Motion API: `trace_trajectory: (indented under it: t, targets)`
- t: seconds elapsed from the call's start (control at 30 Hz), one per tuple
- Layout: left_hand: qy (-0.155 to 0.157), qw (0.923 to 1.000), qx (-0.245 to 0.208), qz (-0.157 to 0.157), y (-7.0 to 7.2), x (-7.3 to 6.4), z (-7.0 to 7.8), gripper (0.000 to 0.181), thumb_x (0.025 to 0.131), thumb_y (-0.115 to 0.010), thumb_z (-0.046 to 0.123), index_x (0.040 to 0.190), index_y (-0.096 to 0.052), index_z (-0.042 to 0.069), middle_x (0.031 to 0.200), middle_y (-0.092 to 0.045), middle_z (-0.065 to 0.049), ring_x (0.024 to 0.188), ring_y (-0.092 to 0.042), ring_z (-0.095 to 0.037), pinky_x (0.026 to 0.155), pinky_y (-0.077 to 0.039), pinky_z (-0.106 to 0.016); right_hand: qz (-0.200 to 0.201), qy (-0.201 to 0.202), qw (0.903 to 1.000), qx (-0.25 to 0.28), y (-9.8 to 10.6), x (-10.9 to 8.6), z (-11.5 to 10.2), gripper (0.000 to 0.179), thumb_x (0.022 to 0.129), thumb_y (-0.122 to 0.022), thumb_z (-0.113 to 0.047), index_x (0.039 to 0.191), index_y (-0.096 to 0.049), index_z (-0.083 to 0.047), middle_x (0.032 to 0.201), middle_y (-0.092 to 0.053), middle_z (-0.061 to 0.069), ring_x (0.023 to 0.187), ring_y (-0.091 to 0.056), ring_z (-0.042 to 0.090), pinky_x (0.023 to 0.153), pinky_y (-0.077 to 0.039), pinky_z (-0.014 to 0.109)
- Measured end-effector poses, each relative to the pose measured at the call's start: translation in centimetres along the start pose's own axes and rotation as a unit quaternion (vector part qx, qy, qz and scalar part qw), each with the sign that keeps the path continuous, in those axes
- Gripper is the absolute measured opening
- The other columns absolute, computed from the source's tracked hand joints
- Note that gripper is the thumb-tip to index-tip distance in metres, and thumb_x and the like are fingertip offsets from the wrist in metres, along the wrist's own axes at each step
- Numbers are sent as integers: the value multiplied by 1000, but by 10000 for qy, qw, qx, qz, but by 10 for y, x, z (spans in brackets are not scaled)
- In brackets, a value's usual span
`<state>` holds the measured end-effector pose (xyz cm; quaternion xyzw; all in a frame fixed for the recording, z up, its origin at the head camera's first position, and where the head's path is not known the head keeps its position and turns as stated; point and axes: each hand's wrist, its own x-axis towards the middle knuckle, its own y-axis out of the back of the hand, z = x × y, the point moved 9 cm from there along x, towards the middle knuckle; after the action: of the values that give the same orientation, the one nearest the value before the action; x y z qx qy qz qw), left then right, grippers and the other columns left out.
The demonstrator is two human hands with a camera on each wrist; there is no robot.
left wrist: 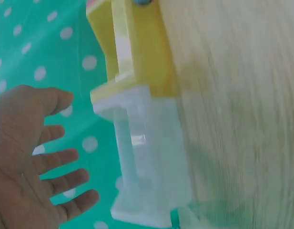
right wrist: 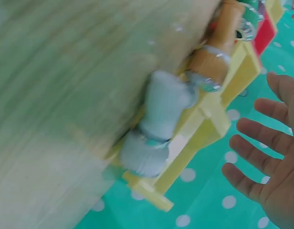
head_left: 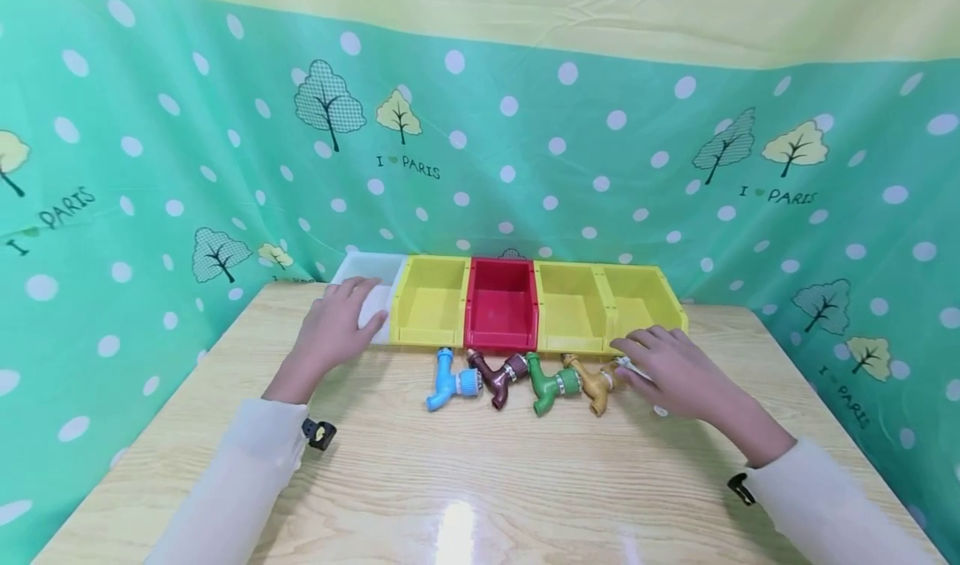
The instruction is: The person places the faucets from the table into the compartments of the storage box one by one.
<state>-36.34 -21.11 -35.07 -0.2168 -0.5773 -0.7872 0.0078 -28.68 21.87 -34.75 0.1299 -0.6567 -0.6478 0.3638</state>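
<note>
Table: pale wood-grain top, smooth, with a bright reflection toward the near edge. Along its far side stands one row of bins, side by side, left to right: white bin, yellow bin, red bin, second yellow bin, third yellow bin. Before the row lie five taps: blue tap, maroon tap, green tap, tan tap, and, rightmost, white tap, partly hidden in the head view. Contact between taps and bins cannot be confirmed.

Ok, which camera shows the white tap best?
The right wrist view: the white tap lies uncovered there, though blurred. In the head view, the right hand hides most of it; the left wrist view doesn't show it.
</note>
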Motion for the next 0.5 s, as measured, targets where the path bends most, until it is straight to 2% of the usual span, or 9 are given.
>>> trace_trajectory:
  t: [0.13, 0.27, 0.4, 0.5]
  targets:
    - [440, 9990, -26, 116, 6, 2, -25, 60, 103, -58, 34, 152, -43, 3, 149, -45, -27, 131, -42, -50, 101, -41, -70, -146, 1, 9999, -34, -6, -10, 8, 35, 97, -72, -26, 125, -68, -5, 115, -69, 13, 104, -64, 37, 76, -55, 53]
    - [855, 9960, -222, 90, 9, 3, -47, 61, 103, -56, 33, 152, -41, -1, 149, -41, -30, 131, -38, -51, 99, -42, -72, -317, -96, 9995, -17, -10, -19, 15, 36, 96, -74, -26, 125, -68, -6, 115, -70, 12, 104, -64, 36, 75, -55, 52]
    - [1131, 9921, -541, 85, 8, 5, -67, 62, 105, -54, 34, 151, -40, -4, 147, -41, -33, 131, -39, -53, 96, -43, -75, -440, -112, 9990, -35, -14, -26, 19, 39, 93, -77, -25, 126, -68, -5, 114, -69, 11, 103, -64, 34, 74, -54, 50]
    - [1286, 9882, -822, 89, 7, 6, -79, 62, 106, -52, 34, 151, -40, -6, 142, -45, -34, 127, -45, -54, 96, -45, -73, -519, -66, 9986, -5, -16, -31, 22, 41, 92, -79, -26, 127, -67, -6, 114, -69, 8, 105, -63, 32, 75, -53, 49]
